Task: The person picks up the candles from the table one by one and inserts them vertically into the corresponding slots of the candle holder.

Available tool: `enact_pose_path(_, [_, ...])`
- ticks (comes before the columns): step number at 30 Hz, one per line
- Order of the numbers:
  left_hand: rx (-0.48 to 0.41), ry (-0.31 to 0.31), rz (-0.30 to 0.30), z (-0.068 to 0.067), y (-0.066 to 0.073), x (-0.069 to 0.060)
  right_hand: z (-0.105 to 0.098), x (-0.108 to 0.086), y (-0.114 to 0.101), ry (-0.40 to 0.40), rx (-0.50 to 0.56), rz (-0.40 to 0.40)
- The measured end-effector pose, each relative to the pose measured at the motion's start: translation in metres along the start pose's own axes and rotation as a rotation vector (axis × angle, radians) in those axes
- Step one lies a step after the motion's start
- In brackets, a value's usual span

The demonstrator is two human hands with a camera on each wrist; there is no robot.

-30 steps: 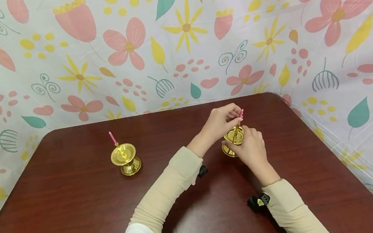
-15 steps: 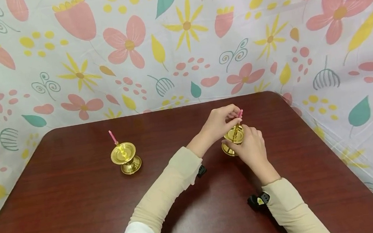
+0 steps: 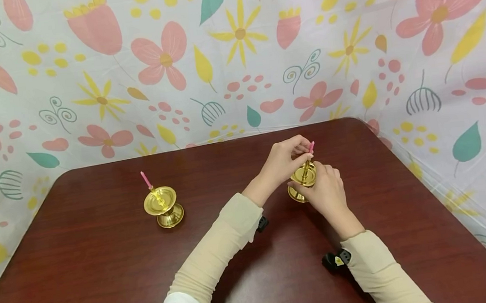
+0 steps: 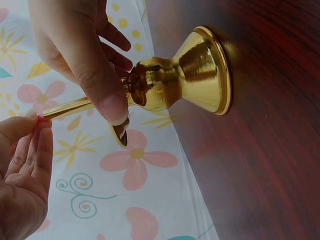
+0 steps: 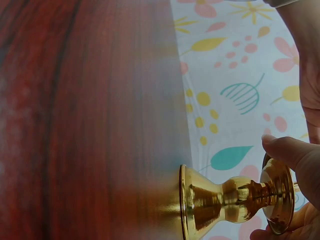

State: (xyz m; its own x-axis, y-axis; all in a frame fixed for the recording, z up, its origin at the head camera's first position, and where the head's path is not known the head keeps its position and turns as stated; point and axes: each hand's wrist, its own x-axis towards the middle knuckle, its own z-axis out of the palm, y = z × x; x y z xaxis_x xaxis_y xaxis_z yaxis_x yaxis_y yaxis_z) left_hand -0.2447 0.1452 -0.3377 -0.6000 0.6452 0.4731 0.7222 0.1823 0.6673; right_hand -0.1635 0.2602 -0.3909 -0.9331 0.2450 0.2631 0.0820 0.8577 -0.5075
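On the right of the table, a brass candle holder [image 3: 298, 195] stands upright with a round dish and a tall stem. My left hand [image 3: 285, 159] pinches a pink candle [image 3: 311, 146] at the top of that stem, and only a bit of pink shows by its fingertips in the left wrist view. The right hand [image 3: 328, 192] holds the dish [image 5: 280, 195] by its rim, with the thumb on one side and fingers on the other. In the left wrist view the holder's flared base [image 4: 205, 70] rests on the table.
A second brass candle holder [image 3: 170, 217] stands to the left, with a pink candle [image 3: 146, 180] upright in it. The dark red wooden table [image 3: 83, 274] meets a flower-patterned cloth [image 3: 218, 76] at its back and right edges.
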Motion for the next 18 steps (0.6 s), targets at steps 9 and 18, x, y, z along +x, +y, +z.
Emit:
enact_pose_path(9, [-0.055,0.033,-0.009,0.005,-0.006,-0.003,0.002,0.000,0.002,0.018,-0.007,-0.015])
enact_pose_path(18, [-0.121,0.073,-0.031,0.006,-0.013,-0.008,0.005,0.002,0.000,-0.021,0.006,-0.003])
